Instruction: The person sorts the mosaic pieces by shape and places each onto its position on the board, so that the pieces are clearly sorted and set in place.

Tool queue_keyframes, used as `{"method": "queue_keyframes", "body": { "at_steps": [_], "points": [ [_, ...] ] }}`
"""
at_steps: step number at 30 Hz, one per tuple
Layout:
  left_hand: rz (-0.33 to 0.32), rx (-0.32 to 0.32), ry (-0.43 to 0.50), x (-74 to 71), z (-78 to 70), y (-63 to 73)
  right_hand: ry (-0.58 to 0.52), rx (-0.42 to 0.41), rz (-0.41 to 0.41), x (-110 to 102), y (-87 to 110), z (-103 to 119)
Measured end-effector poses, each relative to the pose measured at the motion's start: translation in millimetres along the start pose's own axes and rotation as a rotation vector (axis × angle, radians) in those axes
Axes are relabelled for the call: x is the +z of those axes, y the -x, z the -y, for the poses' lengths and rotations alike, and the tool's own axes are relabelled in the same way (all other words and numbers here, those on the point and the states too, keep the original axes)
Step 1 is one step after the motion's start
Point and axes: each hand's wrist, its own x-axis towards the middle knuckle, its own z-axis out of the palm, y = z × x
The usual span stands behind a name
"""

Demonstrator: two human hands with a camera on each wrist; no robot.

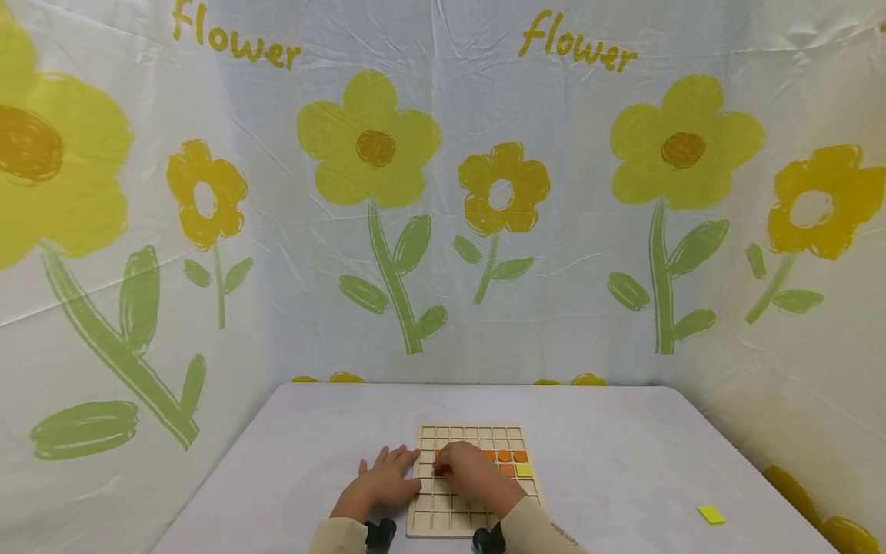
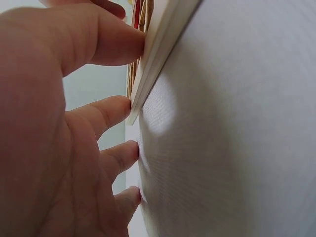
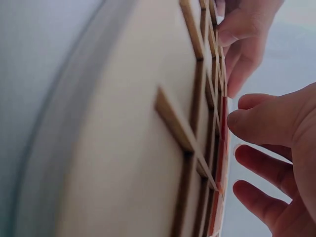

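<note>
A wooden grid board (image 1: pixel 443 523) lies on the table. Along its left edge my left hand (image 1: pixel 386 481) is spread, thumb and index fingertips against the rim, as the left wrist view shows. Its other fingertips rest on the tabletop. My right hand (image 1: pixel 477 473) is over the board, fingertips pointing down at a red tile (image 3: pixel 224 118) in the left column. In the right wrist view that tile sits in the grid, right by the thumb tip, and the other fingers are spread apart. Orange round pieces (image 1: pixel 504 456) fill a row; below are an orange square and a yellow square (image 1: pixel 524 470).
A loose yellow square tile (image 1: pixel 711 514) lies on the table (image 1: pixel 609 462) at the right. A white cloth with printed flowers (image 1: pixel 484 323) hangs behind and beside the table.
</note>
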Motion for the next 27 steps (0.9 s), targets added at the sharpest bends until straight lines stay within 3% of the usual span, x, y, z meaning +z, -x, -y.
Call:
{"method": "queue_keyframes", "body": {
  "at_steps": [16,21,27],
  "points": [
    [0.008,-0.046,0.008,-0.9,-5.8,2.7,-0.026,-0.023,-0.01,-22,29.5,-14],
    [0.006,-0.035,0.008,-1.4,-5.6,2.0,-0.033,-0.06,-0.042,-31,42.5,-23],
    [0.005,-0.028,0.004,-0.7,-5.1,1.5,-0.023,-0.047,-0.068,-37,56.2,-36]
  ]
}}
